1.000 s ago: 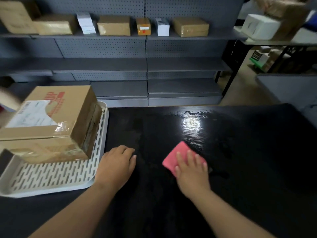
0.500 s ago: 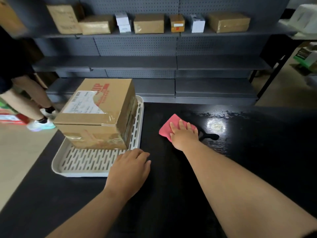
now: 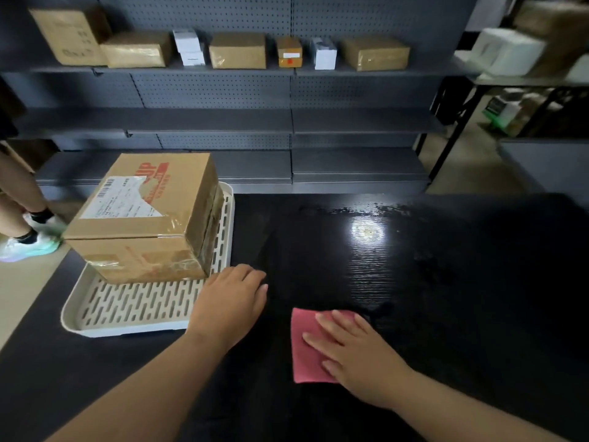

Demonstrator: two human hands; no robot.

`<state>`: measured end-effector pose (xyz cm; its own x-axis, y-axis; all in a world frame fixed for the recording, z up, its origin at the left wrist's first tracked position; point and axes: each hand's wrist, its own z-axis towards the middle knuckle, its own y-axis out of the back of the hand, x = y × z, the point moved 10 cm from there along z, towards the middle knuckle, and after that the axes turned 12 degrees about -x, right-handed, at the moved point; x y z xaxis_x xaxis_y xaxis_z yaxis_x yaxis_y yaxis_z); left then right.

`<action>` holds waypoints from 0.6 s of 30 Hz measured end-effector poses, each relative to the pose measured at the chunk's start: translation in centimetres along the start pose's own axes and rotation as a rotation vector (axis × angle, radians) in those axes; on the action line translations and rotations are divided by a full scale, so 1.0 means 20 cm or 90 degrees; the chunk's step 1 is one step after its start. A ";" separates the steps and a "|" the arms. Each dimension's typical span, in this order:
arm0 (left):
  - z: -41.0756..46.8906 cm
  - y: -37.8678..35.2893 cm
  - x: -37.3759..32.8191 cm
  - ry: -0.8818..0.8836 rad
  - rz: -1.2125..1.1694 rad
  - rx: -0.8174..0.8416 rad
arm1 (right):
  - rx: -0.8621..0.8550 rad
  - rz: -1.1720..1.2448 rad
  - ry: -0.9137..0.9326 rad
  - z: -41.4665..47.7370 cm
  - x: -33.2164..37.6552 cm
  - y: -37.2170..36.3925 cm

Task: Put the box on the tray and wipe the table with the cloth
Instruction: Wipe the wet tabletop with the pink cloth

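Observation:
A taped cardboard box (image 3: 143,218) with a shipping label stands on the far part of a white slotted tray (image 3: 127,307) at the left of the black table (image 3: 446,282). My left hand (image 3: 231,301) rests flat on the table at the tray's near right corner, holding nothing. A pink cloth (image 3: 307,342) lies on the table near the front middle. My right hand (image 3: 353,355) presses on the cloth's right part with straight fingers.
Grey metal shelves (image 3: 223,122) stand behind the table, with several small boxes (image 3: 237,51) on the top shelf. A person's legs and shoes (image 3: 25,237) show on the floor at the far left. More boxes sit on a rack (image 3: 510,55) at the upper right.
My right hand has drawn the pink cloth from the table's far middle back toward me. The left hand stays by the tray's corner. The view has shifted slightly.

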<state>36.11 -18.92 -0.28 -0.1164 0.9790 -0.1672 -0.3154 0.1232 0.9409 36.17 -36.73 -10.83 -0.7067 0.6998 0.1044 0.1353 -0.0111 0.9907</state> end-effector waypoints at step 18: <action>-0.01 -0.06 -0.28 -0.039 0.010 0.015 | -0.035 -0.003 -0.008 -0.27 0.11 -0.05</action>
<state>36.98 -24.56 -0.49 -0.0626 0.9889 -0.1349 -0.2917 0.1111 0.9500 30.77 -39.05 -11.12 -0.6980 0.7092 0.0989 0.0931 -0.0471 0.9945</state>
